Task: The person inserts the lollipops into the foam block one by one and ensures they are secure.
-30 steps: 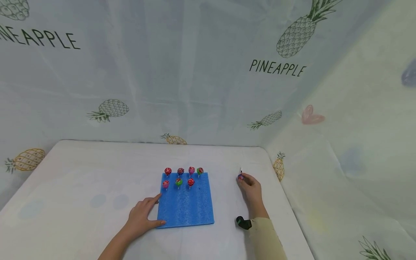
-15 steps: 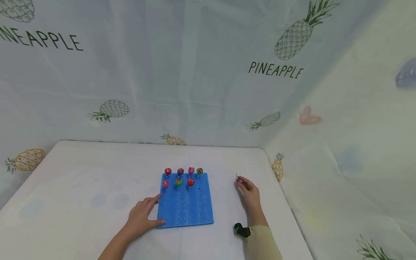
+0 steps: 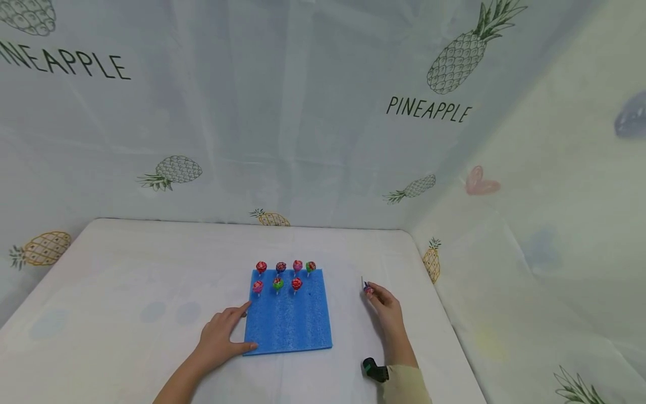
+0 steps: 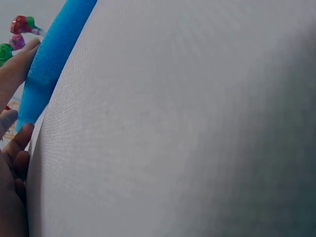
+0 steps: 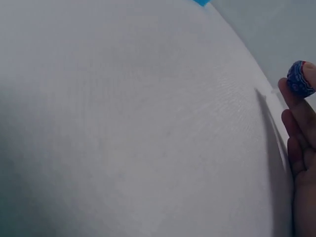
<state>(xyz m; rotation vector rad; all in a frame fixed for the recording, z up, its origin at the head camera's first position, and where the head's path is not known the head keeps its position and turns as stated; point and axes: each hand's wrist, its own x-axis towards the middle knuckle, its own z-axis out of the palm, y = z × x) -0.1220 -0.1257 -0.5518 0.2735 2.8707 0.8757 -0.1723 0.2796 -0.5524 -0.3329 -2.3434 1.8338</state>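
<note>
On the white worktop (image 3: 151, 269) a blue foam pad (image 3: 289, 320) is laid flat, and seven lollipops are stuck upright in its far part: four in the back row (image 3: 285, 266) and three in the row in front of it (image 3: 277, 284). The left hand (image 3: 222, 334) is rested palm down at the pad's near left corner, its fingers straight and spread, with the fingertips touching the pad's left edge and the thumb laid along its near edge; in the left wrist view the fingers (image 4: 15, 69) are seen pressed against the foam's side. To the right of the pad, apart from it, a lollipop (image 3: 368, 288) with a blue and red wrapper is pinched between the thumb and fingertips of the right hand (image 3: 387, 306), its white stick pointing up and away. In the right wrist view the wrapped head (image 5: 299, 79) is seen at the fingertips, above the worktop. A pineapple-print cloth (image 3: 323, 112) is hung behind and to the right.
</note>
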